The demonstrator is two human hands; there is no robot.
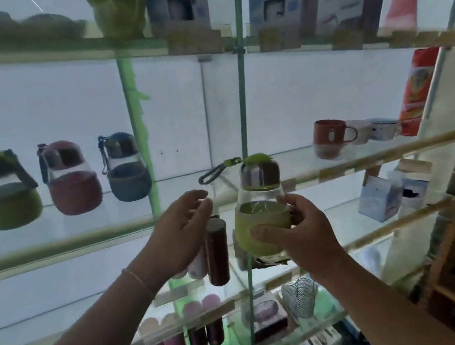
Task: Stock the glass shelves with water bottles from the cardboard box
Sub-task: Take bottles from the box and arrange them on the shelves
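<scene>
Shelf row, far left: I see three sleeved bottles already standing on the middle glass shelf [80,224], a green one [4,191], a red one [72,177], a blue-grey one [126,168], each just beside the next, all blurred.
Left hand: my left hand [182,232] hangs free, fingers straight and relaxed, holding nothing, near the bottle in hand but not touching it.
Bottle in hand: green-sleeved water bottle [261,211], upright, metal-banded cap on top, carry loop [217,171] sticking out to the left. It sits in the air in front of the shelf edge, at the green divider post [240,111], not yet on glass.
Right hand: my right hand [300,232] grips the bottle round its sleeve, thumb across the front, fingers behind.
Right bay: mugs [333,136] stand further right on the same shelf level, well apart from the bottle.
Cardboard box: not in view.
Step, my read: mid-placement, one bottle lifted to shelf height.
Next move, my read: carry it over the shelf lip and set it down flat on bare glass. Which bay it is bound for, I cannot tell.
Care: glass on glass, so I'd lower gently.
</scene>
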